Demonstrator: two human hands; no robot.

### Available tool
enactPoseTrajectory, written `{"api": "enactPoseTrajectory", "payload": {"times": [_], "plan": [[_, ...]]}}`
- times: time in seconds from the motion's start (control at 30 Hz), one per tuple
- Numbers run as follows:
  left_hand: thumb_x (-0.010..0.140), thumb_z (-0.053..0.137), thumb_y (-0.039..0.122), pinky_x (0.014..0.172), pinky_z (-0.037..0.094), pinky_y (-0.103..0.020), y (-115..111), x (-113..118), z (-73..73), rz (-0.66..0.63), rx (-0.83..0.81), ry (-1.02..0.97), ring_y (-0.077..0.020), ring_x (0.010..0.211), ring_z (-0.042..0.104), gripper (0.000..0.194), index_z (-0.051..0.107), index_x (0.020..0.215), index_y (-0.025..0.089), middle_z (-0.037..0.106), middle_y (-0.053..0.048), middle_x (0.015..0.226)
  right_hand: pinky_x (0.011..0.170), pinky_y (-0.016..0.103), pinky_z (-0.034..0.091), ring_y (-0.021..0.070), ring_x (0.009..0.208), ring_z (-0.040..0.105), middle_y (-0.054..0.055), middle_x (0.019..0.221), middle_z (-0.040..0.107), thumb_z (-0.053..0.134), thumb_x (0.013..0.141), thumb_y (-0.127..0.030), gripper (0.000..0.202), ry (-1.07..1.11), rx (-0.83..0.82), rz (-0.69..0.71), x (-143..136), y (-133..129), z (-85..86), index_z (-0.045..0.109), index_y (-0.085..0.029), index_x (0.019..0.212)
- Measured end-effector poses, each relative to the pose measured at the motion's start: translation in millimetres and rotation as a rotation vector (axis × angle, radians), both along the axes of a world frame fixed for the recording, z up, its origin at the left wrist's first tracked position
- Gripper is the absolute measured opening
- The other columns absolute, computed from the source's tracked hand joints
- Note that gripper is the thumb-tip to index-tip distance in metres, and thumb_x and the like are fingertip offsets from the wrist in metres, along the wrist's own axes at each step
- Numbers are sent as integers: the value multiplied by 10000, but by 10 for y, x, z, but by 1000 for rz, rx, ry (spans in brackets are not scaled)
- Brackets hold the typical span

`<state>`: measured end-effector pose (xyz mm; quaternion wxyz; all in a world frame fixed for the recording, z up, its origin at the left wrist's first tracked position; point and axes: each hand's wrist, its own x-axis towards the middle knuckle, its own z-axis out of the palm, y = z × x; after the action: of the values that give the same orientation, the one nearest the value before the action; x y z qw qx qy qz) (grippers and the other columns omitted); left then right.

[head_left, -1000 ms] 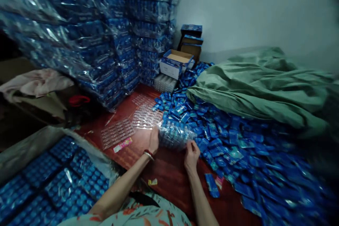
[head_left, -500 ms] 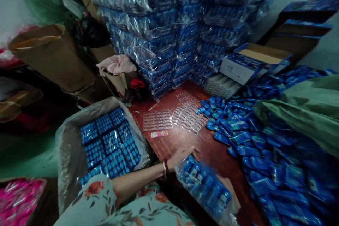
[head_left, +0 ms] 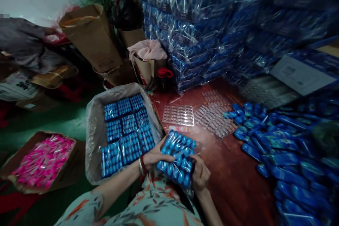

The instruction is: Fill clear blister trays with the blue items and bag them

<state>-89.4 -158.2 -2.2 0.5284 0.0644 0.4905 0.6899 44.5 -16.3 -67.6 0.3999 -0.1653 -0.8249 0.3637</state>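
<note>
Between my hands is a clear plastic bag packed with blue items, their rounded ends facing up in rows. My left hand grips its left side, the thumb lying across the top. At the right edge, my right hand has its fingers curled against the plastic. To the left, a carton lined with plastic holds several similar blue packs. Clear molded trays lie flat on the red-brown table beyond my hands. Loose blue packages are heaped on the table's right side.
Plastic-wrapped blue packs form a tall stack behind the table. A carton of pink items stands at the left on the green floor. Behind the lined carton is a bag with a pink cloth. A person in grey is at far left.
The view has swung left. The bagged pack has moved left toward the lined carton and turned, so its rounded ends now face up. Both hands remain on it.
</note>
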Motion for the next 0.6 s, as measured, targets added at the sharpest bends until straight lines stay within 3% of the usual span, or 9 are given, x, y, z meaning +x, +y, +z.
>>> {"api": "enactPoseTrajectory", "payload": {"times": [0.17, 0.27, 0.33, 0.43, 0.53, 0.6], "plan": [[600, 761, 181, 880, 498, -428, -701, -312, -228, 174, -67, -220, -294, 1003, 629, 868, 361, 1370, 199, 647, -126, 1125, 404, 201, 330, 86, 407, 400, -48, 494, 431, 340, 910, -481, 428, -101, -521, -222, -20, -28, 120, 584, -157, 775], [622, 723, 220, 779, 551, -411, -1160, -718, -434, 390, -194, -220, -298, 891, 668, 730, 457, 1296, 128, 699, -120, 968, 374, 187, 280, 74, 399, 344, -67, 486, 376, 382, 864, -573, 456, -82, -697, -355, 172, 60, 189, 550, -165, 753], [671, 675, 230, 767, 563, -403, -1339, -1081, -580, 571, -306, -127, -285, 886, 671, 651, 470, 1281, 136, 700, -106, 965, 370, 181, 278, 69, 396, 331, -74, 477, 361, 405, 850, -590, 453, -55, -756, -454, 322, 111, 229, 540, -168, 753], [755, 606, 239, 807, 558, -376, -1362, -1643, -810, 718, -499, 150, -240, 936, 660, 581, 431, 1308, 217, 677, -66, 1057, 371, 183, 295, 68, 387, 341, -78, 465, 365, 427, 851, -577, 431, -21, -805, -546, 489, 134, 245, 539, -170, 767], [762, 643, 285, 862, 534, -351, -1165, -2064, -1066, 694, -607, 336, -211, 990, 639, 655, 354, 1349, 267, 646, -47, 1131, 361, 191, 297, 70, 366, 332, -82, 438, 360, 432, 855, -567, 419, 10, -830, -562, 534, 96, 205, 538, -169, 774], [725, 698, 319, 873, 525, -358, -974, -2214, -1246, 648, -642, 362, -215, 988, 639, 762, 305, 1374, 252, 646, -66, 1124, 357, 193, 298, 70, 361, 328, -82, 430, 359, 437, 854, -568, 421, 11, -840, -571, 510, 51, 164, 539, -167, 774]]}}
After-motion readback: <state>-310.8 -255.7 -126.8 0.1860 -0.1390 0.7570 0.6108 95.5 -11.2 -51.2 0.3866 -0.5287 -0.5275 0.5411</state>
